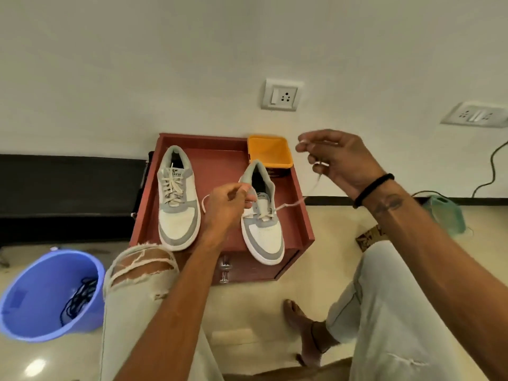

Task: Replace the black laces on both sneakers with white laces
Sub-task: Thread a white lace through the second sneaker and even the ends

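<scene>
Sneakers sit side by side on the red cabinet (291, 185), our landmark for everything else, toes pointing toward us. On its left half, the left sneaker (177, 199) is fully threaded with a white lace. On its right half, the right sneaker (262, 215) has a white lace (291, 202) only through its lower eyelets, the upper ones open.

Our left hand (225, 207) hovers over the middle of the cabinet top, just left of the right sneaker's tongue, fingers curled and pinching one end of that lace, which loops out to the left of the hand. Our right hand (341, 160) is raised above and beyond the cabinet's right edge, fingertips pinched on the other end; the lace runs from it down to the sneaker's eyelets, blurred along the way.

At the cabinet's back right corner stands an orange box (270, 152), touching the right sneaker's heel or just behind it; we cannot tell which. On the floor well to the left of the cabinet stands a blue bucket (33, 298) with the black laces (79, 298) heaped inside. Behind the cabinet, on the wall, is a white socket plate (280, 95).
</scene>
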The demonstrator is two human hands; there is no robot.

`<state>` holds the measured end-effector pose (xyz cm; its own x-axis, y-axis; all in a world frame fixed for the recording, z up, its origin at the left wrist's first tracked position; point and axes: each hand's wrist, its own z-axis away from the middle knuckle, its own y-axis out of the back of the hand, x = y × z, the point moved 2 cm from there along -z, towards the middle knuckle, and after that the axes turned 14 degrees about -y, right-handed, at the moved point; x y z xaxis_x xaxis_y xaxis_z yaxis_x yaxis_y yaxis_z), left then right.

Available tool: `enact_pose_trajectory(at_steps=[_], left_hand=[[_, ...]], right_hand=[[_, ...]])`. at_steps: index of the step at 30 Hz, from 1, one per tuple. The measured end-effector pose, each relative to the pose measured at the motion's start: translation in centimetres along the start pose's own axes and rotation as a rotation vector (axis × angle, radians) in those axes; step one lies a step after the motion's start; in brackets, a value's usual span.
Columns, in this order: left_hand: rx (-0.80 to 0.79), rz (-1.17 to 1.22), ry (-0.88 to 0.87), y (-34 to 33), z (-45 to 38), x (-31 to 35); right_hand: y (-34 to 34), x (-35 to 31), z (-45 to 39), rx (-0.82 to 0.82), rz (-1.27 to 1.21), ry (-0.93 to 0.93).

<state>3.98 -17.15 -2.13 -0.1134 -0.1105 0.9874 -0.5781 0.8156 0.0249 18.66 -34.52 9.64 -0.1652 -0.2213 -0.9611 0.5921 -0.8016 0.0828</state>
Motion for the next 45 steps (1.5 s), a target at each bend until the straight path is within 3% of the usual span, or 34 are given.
enact_pose_trajectory(at_steps=[3,5,11,17,21,25,28,30,33,38,45], left_hand=[[-0.091,0.253,0.183,0.3,-0.1,0.4],[-0.142,0.282,0.199,0.6,-0.6,-0.2],[-0.144,0.076,0.093,2.9,-1.8,-2.0],[0.006,-0.015,0.109,1.7,-2.5,-2.1],[0.066,-0.08,0.089,0.8,-2.5,-2.2],[-0.012,-0.074,0.12,0.3,-2.6,-2.0],[-0.125,-0.087,0.147,-0.5,-3.2,-1.9],[-0.14,-0.221,0.123,-1.2,-3.7,-2.2],[-0.084,-0.647,-0.025,-2.5,-4.6,-3.8],[-0.15,-0.675,0.168,-5.3,-4.0,-5.8],[-0.004,-0.692,0.162,-4.3,-1.6,-7.8]], right_hand=[[-1.9,4.3,-0.1,0.027,0.182,-0.062],[-3.9,7.0,-0.5,0.012,0.294,-0.064],[-7.7,11.0,-3.5,-0.056,0.404,-0.01],[-8.0,11.9,-4.6,-0.01,0.411,0.137],[-6.7,11.6,-5.4,0.015,0.467,0.14],[-5.8,11.9,-5.6,-0.027,0.465,0.126],[-5.2,12.5,-5.1,0.031,0.418,0.114],[-4.1,13.1,-5.0,0.073,0.468,0.109],[-1.6,14.2,-5.7,0.119,0.597,0.09],[-0.6,14.2,-7.0,0.267,0.62,0.041],[-4.3,15.8,-7.6,0.199,0.718,0.031]])
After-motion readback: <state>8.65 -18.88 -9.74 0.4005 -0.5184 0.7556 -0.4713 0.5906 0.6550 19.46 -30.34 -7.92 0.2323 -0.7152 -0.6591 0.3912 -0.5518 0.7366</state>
